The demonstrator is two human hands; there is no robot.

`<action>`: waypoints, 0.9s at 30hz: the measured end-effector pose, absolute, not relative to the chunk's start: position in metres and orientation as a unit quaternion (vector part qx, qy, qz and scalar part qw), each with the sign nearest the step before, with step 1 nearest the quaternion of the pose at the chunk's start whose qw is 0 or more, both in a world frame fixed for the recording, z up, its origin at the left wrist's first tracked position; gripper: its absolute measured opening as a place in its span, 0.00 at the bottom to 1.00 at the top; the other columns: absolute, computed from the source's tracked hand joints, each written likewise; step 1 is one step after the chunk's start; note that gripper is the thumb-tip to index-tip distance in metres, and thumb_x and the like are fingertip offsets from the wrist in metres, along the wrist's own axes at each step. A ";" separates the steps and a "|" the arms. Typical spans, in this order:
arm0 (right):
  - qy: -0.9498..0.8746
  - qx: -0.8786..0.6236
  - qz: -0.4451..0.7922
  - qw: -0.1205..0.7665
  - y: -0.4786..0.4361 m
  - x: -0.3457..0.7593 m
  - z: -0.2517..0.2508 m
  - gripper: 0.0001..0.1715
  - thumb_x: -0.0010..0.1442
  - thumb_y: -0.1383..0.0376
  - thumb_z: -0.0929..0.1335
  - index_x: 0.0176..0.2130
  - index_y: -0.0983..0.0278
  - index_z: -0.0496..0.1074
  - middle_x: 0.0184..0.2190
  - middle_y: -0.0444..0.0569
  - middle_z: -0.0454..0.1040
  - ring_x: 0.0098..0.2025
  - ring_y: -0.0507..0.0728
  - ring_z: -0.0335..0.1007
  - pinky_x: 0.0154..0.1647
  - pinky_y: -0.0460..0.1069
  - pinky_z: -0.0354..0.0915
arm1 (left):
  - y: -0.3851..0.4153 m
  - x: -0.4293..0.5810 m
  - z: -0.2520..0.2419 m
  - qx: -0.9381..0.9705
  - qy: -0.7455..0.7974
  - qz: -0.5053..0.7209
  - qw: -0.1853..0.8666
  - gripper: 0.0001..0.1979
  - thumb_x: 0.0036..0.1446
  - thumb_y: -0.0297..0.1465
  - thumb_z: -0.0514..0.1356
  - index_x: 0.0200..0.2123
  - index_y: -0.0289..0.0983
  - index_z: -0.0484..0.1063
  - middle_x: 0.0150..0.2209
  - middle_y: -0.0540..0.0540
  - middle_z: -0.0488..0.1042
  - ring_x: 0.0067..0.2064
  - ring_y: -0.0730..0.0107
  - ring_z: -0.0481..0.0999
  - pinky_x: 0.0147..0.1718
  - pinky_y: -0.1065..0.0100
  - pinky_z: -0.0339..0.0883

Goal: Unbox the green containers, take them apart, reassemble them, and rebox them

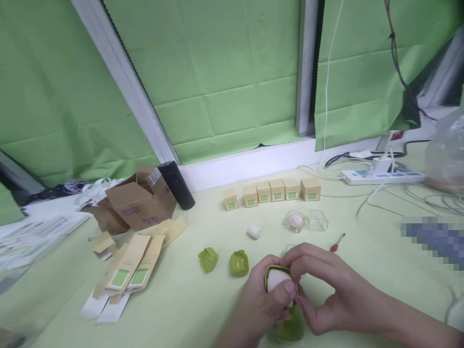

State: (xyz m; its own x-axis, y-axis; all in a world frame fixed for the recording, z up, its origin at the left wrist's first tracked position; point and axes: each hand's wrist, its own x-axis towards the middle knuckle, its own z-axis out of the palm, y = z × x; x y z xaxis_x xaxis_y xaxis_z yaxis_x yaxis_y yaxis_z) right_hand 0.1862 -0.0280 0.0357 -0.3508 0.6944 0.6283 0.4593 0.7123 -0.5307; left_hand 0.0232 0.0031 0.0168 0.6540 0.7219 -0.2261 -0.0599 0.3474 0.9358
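In the head view, a green case (291,330) is held low and right of centre, above a pale green table (174,299), with a white insert (276,277) seated inside its dark-edged rim. The case is gripped by the left hand (258,298), which is closed around its side, the thumb being laid across the insert. The right hand (335,285) is brought against the opposite side, its fingers curled and its thumb placed near the rim; whether anything is pinched between them cannot be told. To the left of the hands, two green shells (239,264) are seen lying near each other, and beyond them a small white cylinder (254,232) is laid on its side. Clear plastic pieces (317,221) are placed farther back, a pinkish object being enclosed by one of them, and a red-handled tool (334,248) is seen lying beyond the right hand. Six small boxes (276,191) are lined up toward the wall, with a white power strip (384,177) to their right. On the left, flattened cartons (132,263) are piled before an open brown box (145,208), beside which a black cylinder (177,185) is stood.
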 end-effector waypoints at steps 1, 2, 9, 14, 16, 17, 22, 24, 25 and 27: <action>-0.809 -0.354 0.129 0.451 -0.029 0.185 0.034 0.17 0.42 0.77 0.64 0.31 0.60 0.62 0.34 0.47 0.71 0.35 0.56 0.70 0.33 0.49 0.69 | 0.003 0.024 0.016 0.520 0.325 0.251 0.749 0.26 0.43 0.48 0.63 0.38 0.38 0.59 0.21 0.57 0.62 0.17 0.85 0.53 0.17 0.76 0.46; -0.807 -0.353 0.126 0.456 -0.029 0.184 0.033 0.17 0.40 0.78 0.63 0.30 0.60 0.62 0.33 0.47 0.70 0.34 0.55 0.70 0.32 0.48 0.68 | 0.003 0.024 0.015 0.529 0.327 0.247 0.743 0.25 0.44 0.48 0.63 0.38 0.38 0.59 0.21 0.57 0.62 0.17 0.85 0.53 0.17 0.76 0.46; -0.793 -0.356 0.141 0.474 -0.028 0.186 0.029 0.18 0.46 0.78 0.64 0.34 0.59 0.61 0.36 0.46 0.70 0.36 0.54 0.70 0.34 0.48 0.68 | 0.000 0.028 0.028 0.511 0.361 0.262 0.735 0.22 0.46 0.47 0.62 0.35 0.37 0.60 0.20 0.57 0.61 0.17 0.85 0.50 0.16 0.76 0.43; -0.780 -0.419 0.217 0.410 -0.025 0.195 0.025 0.34 0.48 0.68 0.72 0.52 0.55 0.58 0.55 0.53 0.62 0.57 0.63 0.59 0.52 0.56 0.65 | -0.001 0.026 0.033 0.462 0.327 0.321 0.759 0.27 0.50 0.49 0.58 0.47 0.40 0.56 0.32 0.50 0.70 0.18 0.85 0.54 0.19 0.75 0.46; -0.760 -0.428 0.256 0.417 -0.023 0.197 0.021 0.27 0.49 0.67 0.72 0.47 0.55 0.62 0.57 0.52 0.60 0.59 0.64 0.57 0.55 0.59 0.61 | 0.003 0.024 0.026 0.456 0.330 0.311 0.766 0.29 0.50 0.52 0.55 0.49 0.42 0.54 0.32 0.51 0.69 0.20 0.83 0.56 0.21 0.74 0.47; -0.738 -0.425 0.281 0.442 -0.021 0.198 0.020 0.23 0.49 0.68 0.72 0.44 0.56 0.62 0.56 0.52 0.61 0.59 0.63 0.58 0.55 0.59 0.61 | 0.007 0.023 0.023 0.468 0.334 0.311 0.756 0.28 0.51 0.53 0.53 0.48 0.42 0.54 0.33 0.51 0.68 0.20 0.82 0.56 0.21 0.74 0.47; -0.628 -0.417 0.376 0.539 -0.003 0.219 0.025 0.19 0.54 0.63 0.70 0.43 0.58 0.61 0.48 0.52 0.69 0.45 0.58 0.71 0.43 0.55 0.71 | 0.037 0.014 0.026 0.689 0.381 0.326 0.524 0.19 0.54 0.40 0.56 0.47 0.42 0.60 0.46 0.45 0.67 0.35 0.70 0.64 0.34 0.69 0.56; -0.613 -0.454 0.381 0.523 0.004 0.228 0.031 0.21 0.54 0.58 0.70 0.46 0.60 0.63 0.43 0.51 0.71 0.40 0.57 0.73 0.38 0.53 0.72 | 0.050 0.017 0.033 0.773 0.365 0.235 0.462 0.26 0.49 0.32 0.60 0.52 0.45 0.59 0.51 0.43 0.63 0.46 0.61 0.62 0.40 0.64 0.56; -0.607 -0.469 0.381 0.516 0.006 0.231 0.033 0.21 0.55 0.57 0.70 0.46 0.60 0.64 0.41 0.50 0.72 0.39 0.57 0.73 0.37 0.52 0.72 | 0.056 0.020 0.035 0.803 0.349 0.176 0.449 0.31 0.46 0.30 0.61 0.55 0.46 0.57 0.52 0.42 0.61 0.49 0.56 0.61 0.41 0.62 0.56; -0.613 -0.481 0.377 0.500 0.009 0.234 0.034 0.20 0.55 0.55 0.69 0.45 0.61 0.66 0.38 0.49 0.73 0.36 0.57 0.73 0.34 0.51 0.72 | 0.064 0.030 0.035 0.837 0.325 0.079 0.432 0.38 0.42 0.30 0.62 0.57 0.46 0.54 0.50 0.40 0.61 0.50 0.49 0.61 0.40 0.58 0.57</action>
